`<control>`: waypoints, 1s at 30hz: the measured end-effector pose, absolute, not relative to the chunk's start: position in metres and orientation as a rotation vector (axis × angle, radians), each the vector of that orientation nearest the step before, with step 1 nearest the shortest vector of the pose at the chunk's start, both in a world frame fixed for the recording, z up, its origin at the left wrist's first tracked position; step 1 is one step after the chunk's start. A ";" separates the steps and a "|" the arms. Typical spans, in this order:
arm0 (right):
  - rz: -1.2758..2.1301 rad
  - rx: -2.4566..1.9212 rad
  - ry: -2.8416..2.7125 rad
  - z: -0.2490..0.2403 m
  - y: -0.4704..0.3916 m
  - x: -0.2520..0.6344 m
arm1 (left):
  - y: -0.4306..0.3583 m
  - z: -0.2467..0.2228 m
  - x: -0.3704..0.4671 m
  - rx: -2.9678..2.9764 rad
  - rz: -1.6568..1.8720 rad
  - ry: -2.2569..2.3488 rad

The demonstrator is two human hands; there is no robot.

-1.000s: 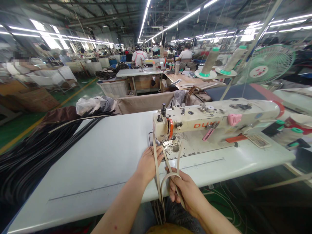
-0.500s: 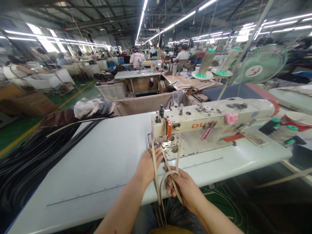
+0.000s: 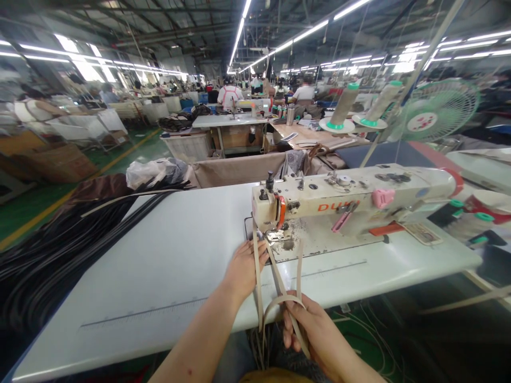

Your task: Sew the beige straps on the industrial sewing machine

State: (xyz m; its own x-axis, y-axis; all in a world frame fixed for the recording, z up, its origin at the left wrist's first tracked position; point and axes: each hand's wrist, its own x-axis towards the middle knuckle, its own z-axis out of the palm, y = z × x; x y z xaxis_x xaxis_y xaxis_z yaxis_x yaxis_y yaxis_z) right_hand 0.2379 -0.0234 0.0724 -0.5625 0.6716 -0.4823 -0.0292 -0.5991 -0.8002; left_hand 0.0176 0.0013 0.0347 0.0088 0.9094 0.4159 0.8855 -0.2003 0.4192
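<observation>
My left hand [image 3: 246,266] lies on the white table beside the needle area, its fingers close together against a beige strap [image 3: 257,276] near the metal plate [image 3: 277,235]. Between finger and thumb, my right hand [image 3: 299,319] pinches another run of beige strap [image 3: 279,274] at the front edge. This strap stretches from the needle area to that hand, with a loop curving over the fingers and a loose end standing up. The sewing machine [image 3: 351,199] stands just beyond both hands. What lies under my left fingers is hidden.
Many black straps [image 3: 48,266] hang over the table's left side. The white table [image 3: 179,250] has a printed ruler line. Thread cones [image 3: 344,106] and a green fan [image 3: 429,114] stand at the right. A beige cloth bin [image 3: 239,170] is behind the machine. People sit farther back.
My right hand has moved down and slightly right, toward me, drawing the strap with it. My left hand stays by the needle area. The whole view has shifted slightly.
</observation>
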 end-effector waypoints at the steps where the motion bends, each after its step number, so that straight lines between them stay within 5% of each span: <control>1: 2.193 -1.147 -1.086 0.072 -0.024 0.239 | 0.001 0.035 0.018 2.204 0.966 1.959; 30: 2.219 -1.175 -1.075 0.067 -0.034 0.249 | 0.000 0.036 0.018 2.234 0.971 1.978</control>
